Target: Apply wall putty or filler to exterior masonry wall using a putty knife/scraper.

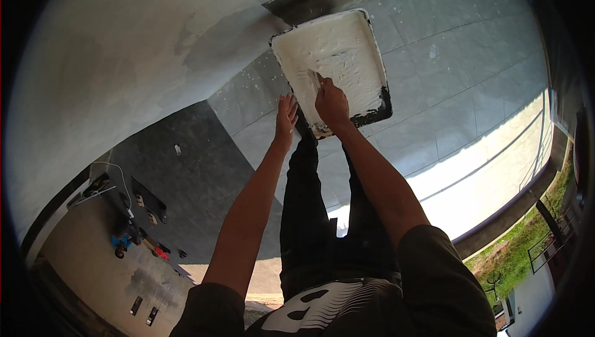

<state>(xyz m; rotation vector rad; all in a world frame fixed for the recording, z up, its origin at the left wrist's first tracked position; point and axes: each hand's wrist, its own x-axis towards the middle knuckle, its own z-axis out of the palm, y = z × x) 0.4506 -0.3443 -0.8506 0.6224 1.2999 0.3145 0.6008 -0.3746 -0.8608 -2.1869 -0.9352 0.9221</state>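
Right hand [332, 103]: grips a flat scraper [313, 78] over white paste [334, 36]
Left hand [286, 117]: open, beside the tray [384, 105]
Shirt [381, 318]: white print [334, 294]

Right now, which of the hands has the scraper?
The right hand, closed round the scraper over the white paste; the left hand is open and empty beside the tray's left edge.

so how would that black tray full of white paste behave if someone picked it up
The black tray would probably feel heavy for its size, since white paste covers most of its inside. The paste looks thick, holding ridges and marks, so it would likely slump rather than splash. Smears along the edges may make it slippery to grip.
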